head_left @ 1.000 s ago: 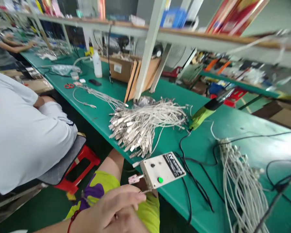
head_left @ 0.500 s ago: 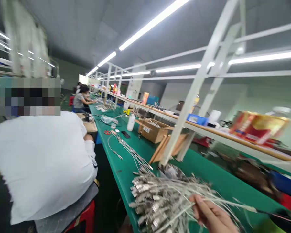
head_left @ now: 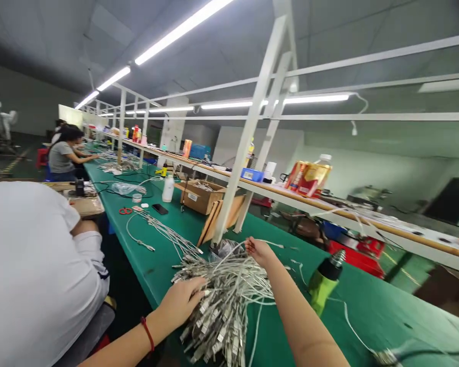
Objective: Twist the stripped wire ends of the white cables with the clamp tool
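Note:
A large heap of white cables (head_left: 229, 306) with metal USB plugs lies on the green table (head_left: 286, 331). At the heap's left side, my left hand (head_left: 181, 300), with a red cord on the wrist, has its fingers bent around a cable end near the plugs. My right hand (head_left: 257, 251) is raised over the far side of the heap, its fingers pinched on a white cable whose end points right. Right of the heap stands a green heat gun (head_left: 324, 283) with its metal nozzle up.
A person in a white shirt (head_left: 34, 275) sits close on the left. Beyond the heap are loose cables (head_left: 172, 229), red scissors (head_left: 125, 210), a phone (head_left: 159, 209), a white bottle (head_left: 168, 188) and a cardboard box (head_left: 201, 198). A slanted white post (head_left: 239, 173) rises behind the heap.
The view has turned right. My left hand has come into view at the heap. My right hand has moved to the heap's far side, and the heat gun now shows fully.

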### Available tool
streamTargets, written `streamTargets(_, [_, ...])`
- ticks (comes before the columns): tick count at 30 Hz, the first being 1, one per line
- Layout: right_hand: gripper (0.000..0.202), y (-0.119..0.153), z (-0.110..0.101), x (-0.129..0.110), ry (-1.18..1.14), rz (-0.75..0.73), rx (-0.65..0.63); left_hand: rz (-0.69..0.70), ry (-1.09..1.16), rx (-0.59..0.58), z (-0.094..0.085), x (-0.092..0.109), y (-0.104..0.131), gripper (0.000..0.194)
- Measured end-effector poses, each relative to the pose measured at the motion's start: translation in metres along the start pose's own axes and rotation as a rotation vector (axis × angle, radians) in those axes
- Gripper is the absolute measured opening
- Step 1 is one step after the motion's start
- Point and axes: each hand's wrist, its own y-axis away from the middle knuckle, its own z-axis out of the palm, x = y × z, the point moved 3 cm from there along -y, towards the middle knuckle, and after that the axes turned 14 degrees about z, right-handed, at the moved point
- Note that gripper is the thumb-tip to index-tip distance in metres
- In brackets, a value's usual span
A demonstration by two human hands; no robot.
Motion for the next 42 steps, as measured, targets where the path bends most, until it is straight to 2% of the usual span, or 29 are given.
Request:
streamTargets(5, [0.039, -0.014, -0.018, 0.005, 0.254, 0.100, 0.168, 0.035, -0.074, -0.101, 0.005, 0.000, -0.001, 0.053])
streamTargets(11, [0.032, -0.012, -0.041, 0.006, 0.541, 0.140, 0.281, 0.085, -0.136, -0.149, -0.005, 0.009, -0.012, 0.055])
streamTargets(15, [0.035, -0.003, -0.051, 0.003, 0.688, 0.151, 0.342, 0.130, -0.218, -0.207, -0.010, 0.020, -0.020, 0.056])
streamTargets(19, [0.038, 0.021, -0.064, 0.003, 0.810, 0.122, 0.341, 0.194, -0.349, -0.188, -0.010, 0.041, -0.034, 0.054])
streamTargets(22, [0.034, 0.054, -0.082, 0.015, 0.900, 0.079, 0.286, 0.230, -0.438, -0.196, 0.008, 0.059, -0.058, 0.056])
streamTargets(25, [0.031, 0.102, -0.112, 0.041, 0.986, 0.085, 0.192, 0.181, -0.514, -0.255, 0.038, 0.068, -0.089, 0.076])
streamTargets(28, [0.028, 0.164, -0.155, 0.073, 1.021, 0.129, 0.098, 0.106, -0.573, -0.344, 0.067, 0.066, -0.114, 0.094])
streamTargets(31, [0.029, 0.233, -0.205, 0.100, 0.972, 0.181, 0.086, 0.050, -0.621, -0.430, 0.084, 0.057, -0.126, 0.100])
streamTargets(34, [0.037, 0.297, -0.257, 0.121, 0.922, 0.281, 0.163, 0.042, -0.649, -0.483, 0.090, 0.046, -0.129, 0.097])
streamTargets(37, [0.054, 0.342, -0.302, 0.147, 0.920, 0.454, 0.301, 0.046, -0.658, -0.519, 0.093, 0.039, -0.130, 0.096])
streamTargets(39, [0.044, 0.359, -0.323, 0.169, 0.922, 0.573, 0.423, 0.044, -0.663, -0.541, 0.094, 0.037, -0.131, 0.099])
streamTargets(41, [0.026, 0.364, -0.335, 0.194, 0.899, 0.660, 0.533, 0.036, -0.671, -0.561, 0.095, 0.037, -0.132, 0.103])
streamTargets(42, [0.022, 0.362, -0.338, 0.207, 0.874, 0.691, 0.571, 0.032, -0.675, -0.569, 0.095, 0.037, -0.133, 0.106])
